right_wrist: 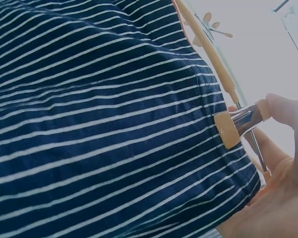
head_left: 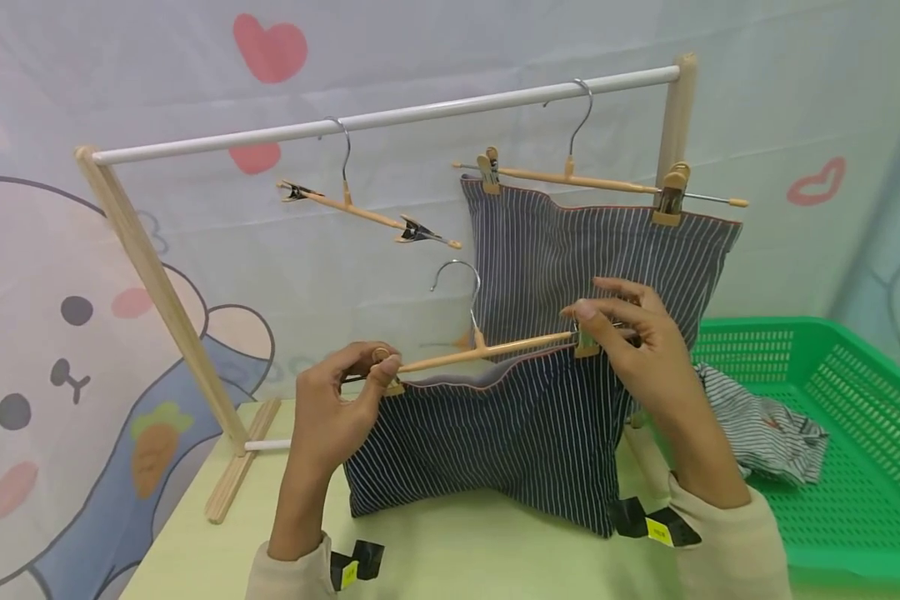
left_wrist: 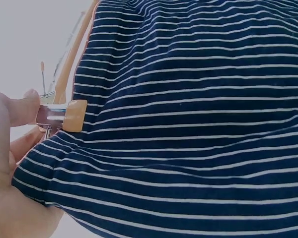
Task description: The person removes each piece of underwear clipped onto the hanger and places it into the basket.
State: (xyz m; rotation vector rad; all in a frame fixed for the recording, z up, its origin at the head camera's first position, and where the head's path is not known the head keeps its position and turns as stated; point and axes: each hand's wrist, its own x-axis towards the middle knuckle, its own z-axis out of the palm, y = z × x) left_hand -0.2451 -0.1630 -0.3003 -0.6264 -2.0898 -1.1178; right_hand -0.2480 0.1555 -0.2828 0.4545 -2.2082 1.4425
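My left hand [head_left: 337, 408] pinches the left clip [left_wrist: 75, 116] of a clip hanger [head_left: 521, 343] with a wood-coloured bar and metal hook. At the other end my right hand [head_left: 652, 358] pinches the right clip [right_wrist: 228, 130] between thumb and fingers. Both clips are on the waist edge of a navy, white-striped garment [head_left: 487, 450], which hangs below the bar. It could be shorts or a skirt; its kind is unclear. The hanger's hook is off the rail. Behind it, a similar striped garment [head_left: 528, 242] hangs by two clips from another hanger [head_left: 615, 182].
A white rail [head_left: 435, 110] on wooden posts carries that hanger and a bare clip hanger [head_left: 375, 215]. To the right, a green basket [head_left: 832, 333] contains a crumpled grey-striped cloth [head_left: 765, 429]. The rack stands on a pale yellow-green table [head_left: 412, 558], with a printed curtain behind.
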